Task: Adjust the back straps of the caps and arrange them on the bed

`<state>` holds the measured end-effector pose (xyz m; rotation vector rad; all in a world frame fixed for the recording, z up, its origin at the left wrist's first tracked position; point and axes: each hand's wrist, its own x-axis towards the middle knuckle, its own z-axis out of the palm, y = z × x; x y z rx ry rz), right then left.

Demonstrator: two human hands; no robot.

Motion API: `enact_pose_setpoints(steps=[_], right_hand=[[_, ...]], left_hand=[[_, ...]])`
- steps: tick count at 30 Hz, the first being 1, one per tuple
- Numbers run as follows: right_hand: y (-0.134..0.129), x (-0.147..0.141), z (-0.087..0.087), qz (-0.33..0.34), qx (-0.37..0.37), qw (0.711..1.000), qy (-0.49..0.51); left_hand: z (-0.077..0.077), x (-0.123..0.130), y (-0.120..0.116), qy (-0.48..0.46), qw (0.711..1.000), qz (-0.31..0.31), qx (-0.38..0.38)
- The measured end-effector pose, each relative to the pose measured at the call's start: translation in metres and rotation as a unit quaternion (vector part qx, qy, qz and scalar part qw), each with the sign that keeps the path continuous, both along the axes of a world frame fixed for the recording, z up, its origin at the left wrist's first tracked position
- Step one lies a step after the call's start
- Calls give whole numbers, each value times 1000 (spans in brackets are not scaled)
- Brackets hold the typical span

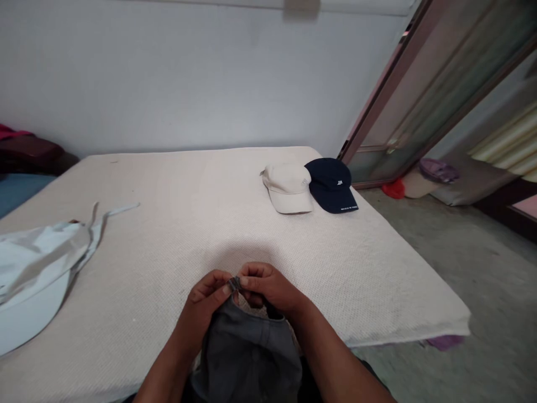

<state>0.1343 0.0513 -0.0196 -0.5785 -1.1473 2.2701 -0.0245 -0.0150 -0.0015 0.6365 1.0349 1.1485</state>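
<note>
Close to my body, a dark grey cap (254, 352) is held with its rear opening facing away from me. My left hand (207, 296) is closed in a pinch on one side of the cap's adjustment strap (234, 283). From the other side my right hand (266, 285) pinches the strap's end, thumb and forefinger pressed together. The two hands nearly touch at the buckle area, and fingers partly hide it. Farther off on the bed lie a beige cap (289, 187) and a navy cap (333, 184), side by side and touching.
A pale cap with long ties (37, 274) lies at the left of the white-covered bed (168, 190). Dark bags (29, 148) sit at the far left corner. Behind the bed stands a light wall (188, 78). A waste bin (432, 173) stands on the floor at right.
</note>
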Motion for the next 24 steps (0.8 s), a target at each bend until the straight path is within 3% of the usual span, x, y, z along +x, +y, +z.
enact_pose_setpoints(steps=[5,11,24], right_hand=[[0,1,0,17,-39,999,18],[-2,3,3,42,-84,995,38],[0,6,5,48,-77,996,19]], left_hand=[[-1,0,1,27,1000,8,-2],[5,4,1,-12,1000,-7,1],[1,-1,0,11,1000,-24,3]])
